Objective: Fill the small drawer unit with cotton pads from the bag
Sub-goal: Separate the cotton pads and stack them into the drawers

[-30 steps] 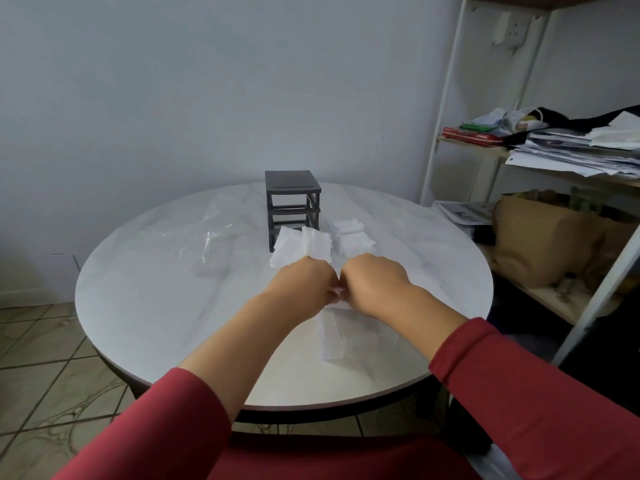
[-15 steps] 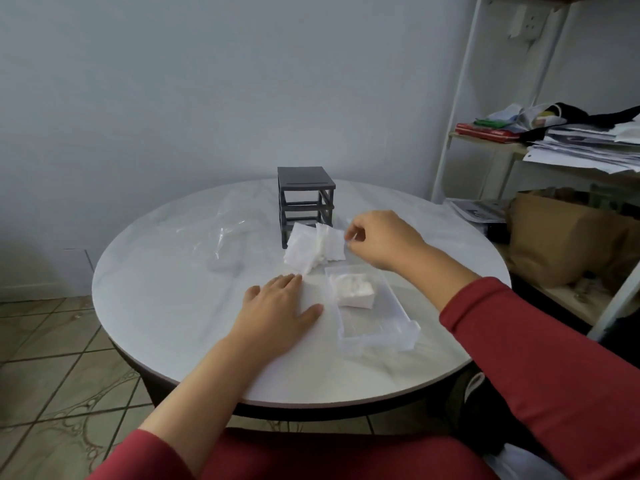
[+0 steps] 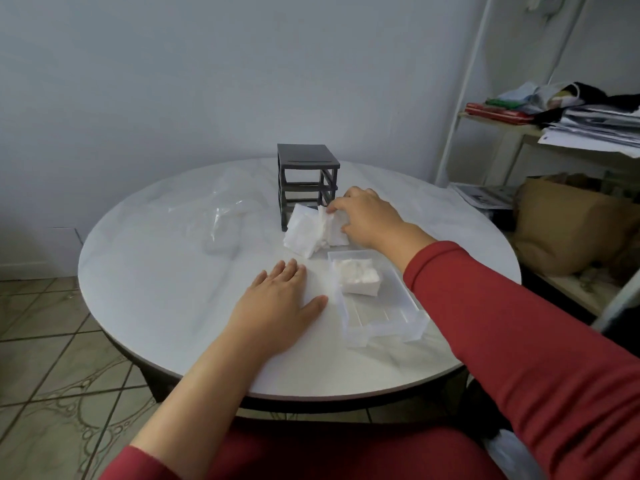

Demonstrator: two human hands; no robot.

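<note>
So the job looks under way but well short of done. The drawer unit (image 3: 308, 168), a dark frame, stands toward the far side of the worktop (image 3: 156, 271), and the bays that show hold no drawers. One clear drawer (image 3: 384, 332) lies out of the unit, in front of it and nearer the person. It holds a small stack of cotton pads (image 3: 358, 280) at the end closer to the unit, and the rest of its floor is bare.

Between that drawer and the unit, up against the unit's foot, sits a loose pile (image 3: 304, 233) of pads. The right hand (image 3: 369, 218) is on the pile's right side, just in front of the unit, and its fingers (image 3: 334, 207) are curled, pinching a few pads at the upper edge. The left hand (image 3: 277, 306) lies palm down on the worktop in front of the unit, just left of the clear drawer, with its fingers straight, released and holding nothing. The bag (image 3: 225, 216), clear plastic, lies crumpled to the left of the unit, and I cannot tell whether any pads are inside it.

As I judge it, the pads are mostly out of the bag and the first drawer has only a first helping. Left to do: carry the pile into the drawer, slide it into a bay, and fill the other bays. Their drawers are not in view.
</note>
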